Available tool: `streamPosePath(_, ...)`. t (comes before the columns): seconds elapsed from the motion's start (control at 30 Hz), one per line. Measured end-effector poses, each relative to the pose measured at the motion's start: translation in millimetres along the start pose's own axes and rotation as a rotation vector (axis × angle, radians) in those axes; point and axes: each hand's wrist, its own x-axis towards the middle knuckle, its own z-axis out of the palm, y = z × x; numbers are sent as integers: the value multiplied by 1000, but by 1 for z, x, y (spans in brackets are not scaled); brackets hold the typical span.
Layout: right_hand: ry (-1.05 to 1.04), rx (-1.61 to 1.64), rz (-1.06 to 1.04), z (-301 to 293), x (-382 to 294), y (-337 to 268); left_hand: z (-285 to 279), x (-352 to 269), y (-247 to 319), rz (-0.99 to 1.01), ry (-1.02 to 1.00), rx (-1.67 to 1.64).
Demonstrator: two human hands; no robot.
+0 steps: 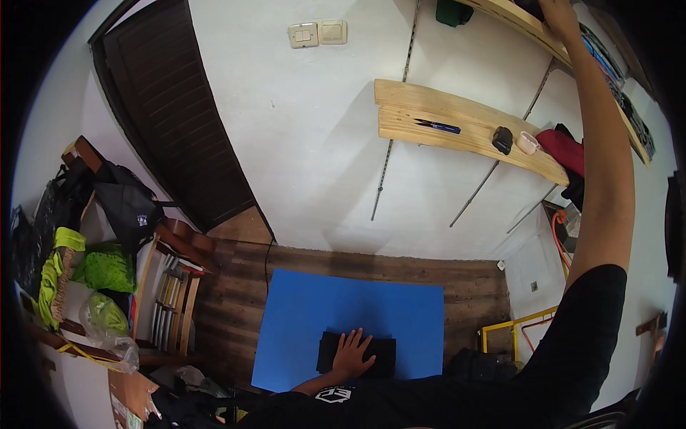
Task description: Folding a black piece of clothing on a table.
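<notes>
My left hand [353, 356] lies flat, palm down and fingers spread, on a folded black cloth [385, 358]. The cloth rests on a blue tabletop [348, 305] close to my body. My right arm is stretched up to the upper wooden shelf [514, 22] at the top right. My right hand [557, 13] is at that shelf beside something dark, partly cut off by the picture's rim; its fingers cannot be made out. Folded clothes [603, 51] lie on the same shelf, to the right of my forearm.
On the lower wooden shelf [434, 110] are blue-handled thread snips [438, 126], a black object [502, 140], a pale case [527, 143] and red cloth [560, 150]. Bags and green clothes [110, 268] fill a rack at left. A yellow metal frame [498, 328] stands at right.
</notes>
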Motion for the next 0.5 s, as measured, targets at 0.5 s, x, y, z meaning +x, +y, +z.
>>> streamPosePath(0.5,-14,-94,-14,-1,-15,-1,0,0,1,-3,-7,17)
